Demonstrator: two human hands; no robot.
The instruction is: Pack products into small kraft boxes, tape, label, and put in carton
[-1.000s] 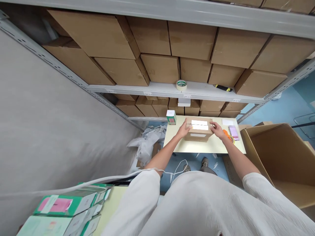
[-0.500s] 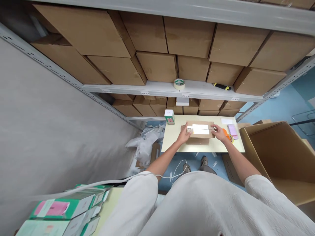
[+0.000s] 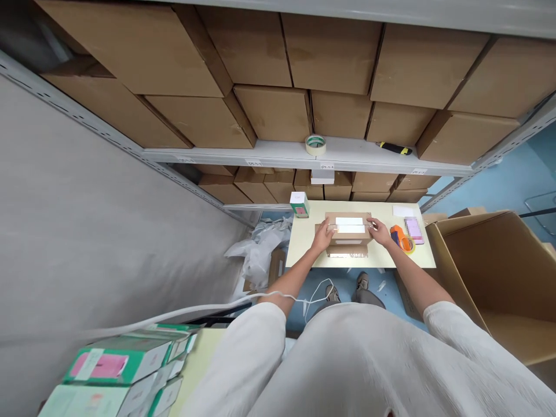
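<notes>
A small cardboard box (image 3: 347,236) with white labels on its top lies on the pale yellow table (image 3: 299,252). My left hand (image 3: 323,235) is closed at the box's left edge, and my right hand (image 3: 379,231) is closed at the right edge. Between the two hands a shiny strip, seemingly clear tape, runs across the box top. To the right of my right hand lies an orange tape dispenser (image 3: 400,237). A purple item (image 3: 414,230) and a white sheet (image 3: 402,211) are beyond it.
Shelves of cartons (image 3: 334,55) rise beyond the table, with a tape roll (image 3: 315,145) and a yellow-black cutter (image 3: 394,148) on one. A green-white box (image 3: 299,204) stands at the table's back left; a large open carton (image 3: 469,278) is at right.
Both hands have shifted slightly left with the box. The box's front side now shows a white label, and more of the orange dispenser is visible.
</notes>
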